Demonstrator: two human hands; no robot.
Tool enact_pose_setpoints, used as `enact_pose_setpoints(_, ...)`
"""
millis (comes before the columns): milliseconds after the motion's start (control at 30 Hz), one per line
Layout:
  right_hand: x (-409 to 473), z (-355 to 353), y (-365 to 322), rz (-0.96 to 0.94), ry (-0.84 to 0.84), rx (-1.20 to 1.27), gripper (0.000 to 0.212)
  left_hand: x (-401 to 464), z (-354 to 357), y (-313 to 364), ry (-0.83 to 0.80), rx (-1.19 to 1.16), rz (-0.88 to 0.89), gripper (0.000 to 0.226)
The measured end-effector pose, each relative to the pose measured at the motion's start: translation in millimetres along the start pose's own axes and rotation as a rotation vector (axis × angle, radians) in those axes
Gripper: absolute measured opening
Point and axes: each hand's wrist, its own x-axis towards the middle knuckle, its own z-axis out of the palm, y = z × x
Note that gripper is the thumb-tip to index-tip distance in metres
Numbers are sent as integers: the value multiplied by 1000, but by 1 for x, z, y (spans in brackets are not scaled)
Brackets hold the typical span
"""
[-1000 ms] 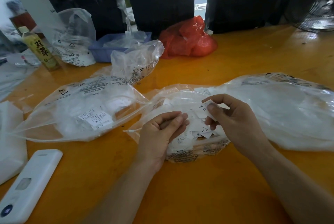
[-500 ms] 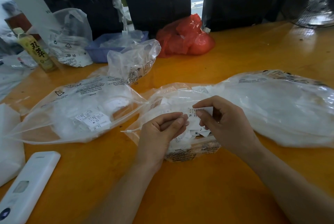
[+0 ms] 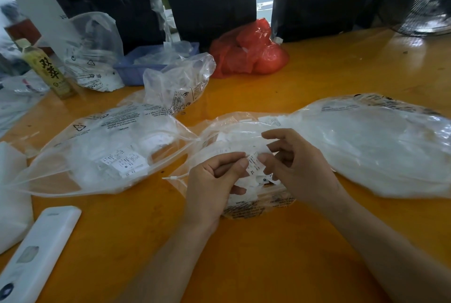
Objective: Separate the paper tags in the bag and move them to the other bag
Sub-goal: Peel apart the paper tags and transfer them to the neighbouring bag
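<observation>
A small white paper tag marked XL is pinched between my left hand and my right hand, each gripping one edge. Both hands hover over the open mouth of a clear plastic bag at the table's middle, where more loose tags lie in a pile. To the left lies a second clear zip bag with white tags inside, its mouth facing the middle bag. The other fingers of my right hand are spread.
A large clear bag of white material lies on the right. A white remote-like device sits front left. Behind stand a tea bottle, a blue tray, a crumpled clear bag and a red bag.
My right hand brought the tag from above the bag down to my left hand. Both hands now pinch it between them.
</observation>
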Motion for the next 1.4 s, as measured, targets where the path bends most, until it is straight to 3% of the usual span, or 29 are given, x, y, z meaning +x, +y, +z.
enact_pose_setpoints(100,1,0,1,33,52,47,15,2,-1,-1,43,-59,-33,21)
enact_pose_setpoints(400,-7,11,-8,-65,-5,-40,7,4,-1,-3,51,-84,-45,23)
enact_pose_setpoints(600,-8,9,-9,-77,-8,-63,20,5,-3,-1,-8,-82,-58,21)
enact_pose_setpoints(800,-4,3,-3,6,91,84,18,3,-10,7,52,372,266,37)
enact_pose_setpoints(900,-2,-2,-3,-3,158,110,17,9,-28,16,238,710,553,27)
enact_pose_setpoints(967,0,-8,-4,-27,213,112,17,17,-49,21,407,881,613,20)
enact_pose_setpoints(1133,5,-19,-5,-49,296,90,14,31,-98,22,590,1173,327,21)
enact_pose_setpoints(1300,11,-35,-1,-7,383,-101,8,42,-112,19,461,1424,50,33)
enact_pose_setpoints(1400,18,-56,7,53,364,-457,9,42,-108,19,447,1487,-160,50)
